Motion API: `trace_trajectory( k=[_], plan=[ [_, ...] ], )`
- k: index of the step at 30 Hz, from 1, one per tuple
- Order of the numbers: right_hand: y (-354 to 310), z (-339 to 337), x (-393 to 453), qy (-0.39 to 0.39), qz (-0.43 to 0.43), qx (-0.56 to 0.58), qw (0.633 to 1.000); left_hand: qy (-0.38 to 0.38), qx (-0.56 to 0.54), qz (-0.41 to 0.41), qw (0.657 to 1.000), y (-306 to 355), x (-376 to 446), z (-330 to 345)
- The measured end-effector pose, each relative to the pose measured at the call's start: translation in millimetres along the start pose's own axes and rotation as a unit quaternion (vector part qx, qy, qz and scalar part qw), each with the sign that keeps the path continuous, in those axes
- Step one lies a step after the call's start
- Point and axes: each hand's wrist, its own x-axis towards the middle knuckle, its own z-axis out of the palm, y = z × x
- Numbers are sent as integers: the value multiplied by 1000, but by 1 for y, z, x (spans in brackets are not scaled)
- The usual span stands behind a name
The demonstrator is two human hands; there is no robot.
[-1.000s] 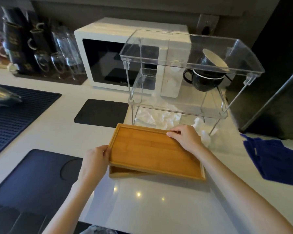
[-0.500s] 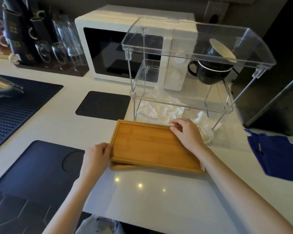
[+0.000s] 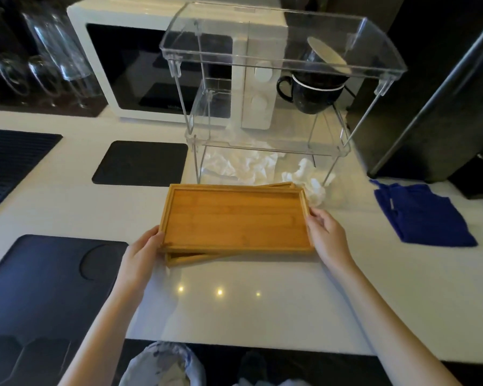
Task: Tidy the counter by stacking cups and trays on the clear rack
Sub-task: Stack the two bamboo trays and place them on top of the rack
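A bamboo tray (image 3: 234, 218) lies on top of a second bamboo tray (image 3: 190, 258), slightly askew, on the white counter in front of the clear two-tier rack (image 3: 279, 59). My left hand (image 3: 142, 252) grips the stack's left end and my right hand (image 3: 328, 235) grips the top tray's right end. Two black cups (image 3: 310, 93), one nested tilted in the other, sit on the rack's lower shelf at the right. The rack's top shelf holds nothing.
Crumpled white paper (image 3: 243, 165) lies under and beside the rack. A white microwave (image 3: 151, 59) stands behind it. A blue cloth (image 3: 418, 213) lies at the right, black mats (image 3: 140, 162) at the left, glasses (image 3: 48, 57) at the back left.
My right hand has slid from the tray's far edge to its right end. The top tray has been turned to sit more squarely over the lower one. The camera has moved closer.
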Motion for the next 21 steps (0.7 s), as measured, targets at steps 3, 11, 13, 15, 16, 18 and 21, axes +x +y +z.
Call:
trace_trajectory(
  k=[3,11,13,15,16,18,21],
  plan=[
    [-4,7,-8,-8,4,-7,1000,1,-2,-2,1000,2,2,0],
    [-4,3,-28,4,49,53,997,-7,-14,-7,1000,5,-4,-3],
    [-2,2,-40,6,57,76,995,-1,-21,-5,1000,5,-7,-3],
    [-2,0,-51,10,62,100,993,9,-27,0,1000,6,-11,-2],
    [-3,-2,-57,12,61,107,992,13,-28,2,1000,6,-14,-1],
    [-5,-6,-66,18,54,112,992,18,-26,10,999,7,-19,-2],
    [-10,-12,-78,38,41,102,993,27,-14,33,999,8,-26,-6]
  ],
)
